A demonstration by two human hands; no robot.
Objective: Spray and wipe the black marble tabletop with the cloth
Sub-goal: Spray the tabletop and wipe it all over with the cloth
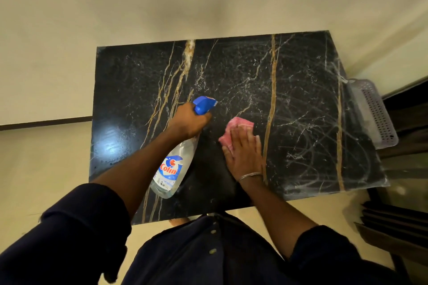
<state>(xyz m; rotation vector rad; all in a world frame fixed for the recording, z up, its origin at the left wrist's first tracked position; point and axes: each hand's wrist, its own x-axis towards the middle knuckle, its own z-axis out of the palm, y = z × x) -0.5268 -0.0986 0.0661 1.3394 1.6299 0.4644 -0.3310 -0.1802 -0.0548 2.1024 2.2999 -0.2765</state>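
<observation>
In the head view, the black marble tabletop [289, 90] filled the middle of the frame, gold and white veins running across it. The left hand [188, 122], just left of centre, was clenched around the neck of a clear spray bottle [171, 169] with a blue trigger head, held above the surface. Just right of it, the right hand [243, 152] lay flat, fingers spread, pressing a pink cloth [236, 126] onto the marble. A perforated grey basket [375, 113] sat at the right edge.
</observation>
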